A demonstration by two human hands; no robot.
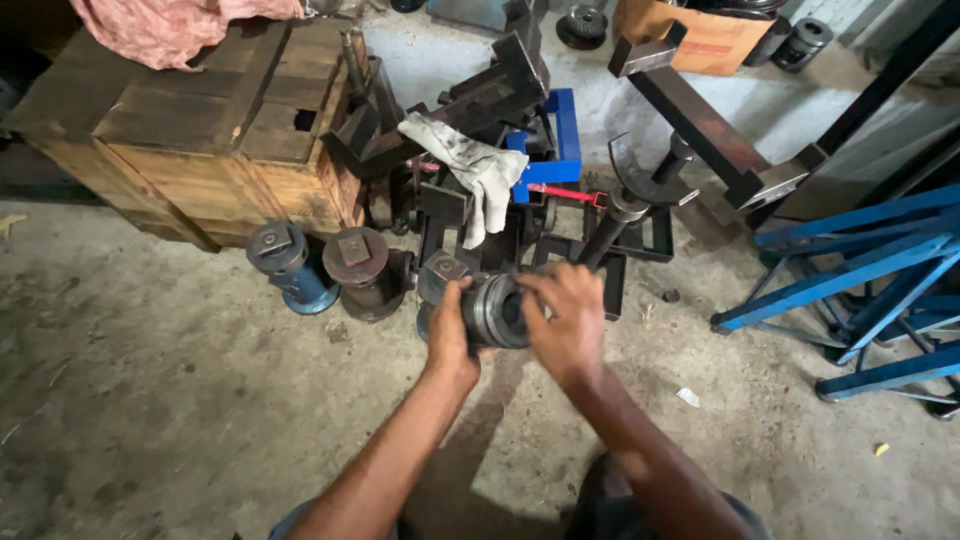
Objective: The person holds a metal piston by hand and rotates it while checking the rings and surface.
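**Both hands grip a grooved steel ring**

The left hand (449, 335) and right hand (566, 322) clasp a dull grey metal ring (497, 311), cylindrical and ribbed with grooves, held just above the rough concrete floor (150, 400). Fingers of both curl round its rim. Behind lie black steel frames (600, 250), a grimy rag (478, 170), a weathered wooden crate (200, 130) and an orange cardboard box (705, 35).

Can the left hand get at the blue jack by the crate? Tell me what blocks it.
Probably yes. The left hand grips the grooved metal ring, so it must let go first. The blue jack stands further left, with bare concrete floor between; only the dark jack stands nearby.
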